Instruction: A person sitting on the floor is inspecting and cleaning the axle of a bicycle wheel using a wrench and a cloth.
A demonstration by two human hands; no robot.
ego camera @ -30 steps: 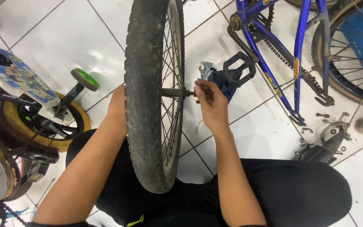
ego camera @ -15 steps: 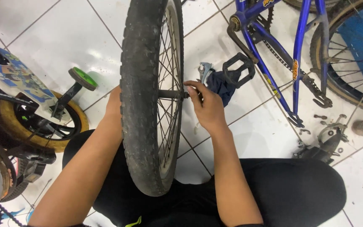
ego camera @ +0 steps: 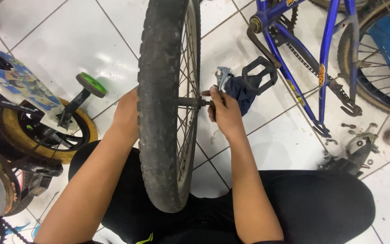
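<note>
**Hands at the wheel's axle**

A small bike (ego camera: 28, 117) lies at far left. The left hand (ego camera: 126, 113) rests behind the upright wheel (ego camera: 165, 104), its grip hidden. The right hand (ego camera: 224, 110) pinches the axle (ego camera: 195, 102) end, perhaps on a nut. Beyond lie a rag (ego camera: 242, 92), a pedal (ego camera: 259, 74) and a blue frame (ego camera: 294, 58) on the floor (ego camera: 68, 40)

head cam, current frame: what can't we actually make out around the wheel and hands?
- Left hand: fingers hidden behind the bicycle wheel; its grip cannot be told.
- Right hand: fingertips cover the end of the axle; any nut or tool there is too small to tell.
- Blue bicycle frame: cut off by the top edge.
- Small parts on the tiled floor: too small to identify.
</note>
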